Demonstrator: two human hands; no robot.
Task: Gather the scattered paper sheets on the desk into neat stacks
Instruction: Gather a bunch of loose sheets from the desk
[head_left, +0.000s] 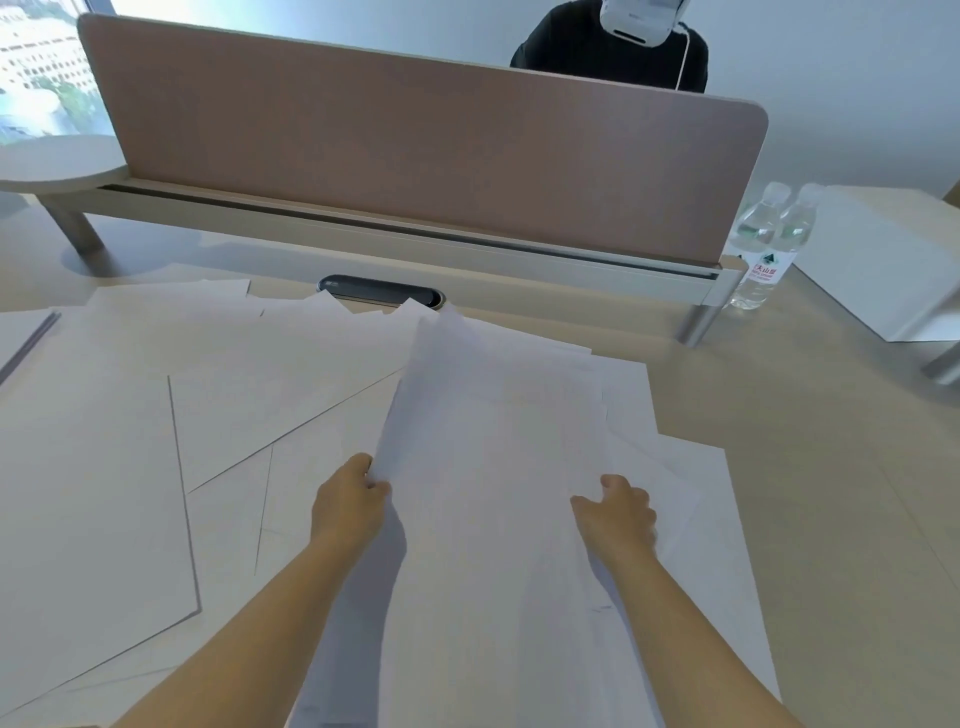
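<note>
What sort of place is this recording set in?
Most likely a shared office workstation: a fabric privacy divider splits the desk, a cable grommet is set into it, and loose paper sheets cover the surface.

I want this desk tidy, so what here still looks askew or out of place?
The paper sheets lie fanned at clashing angles across the desk, overlapping. The pile gripped by the left hand and right hand has ragged, unaligned far corners. Nothing looks torn or spilled.
</note>
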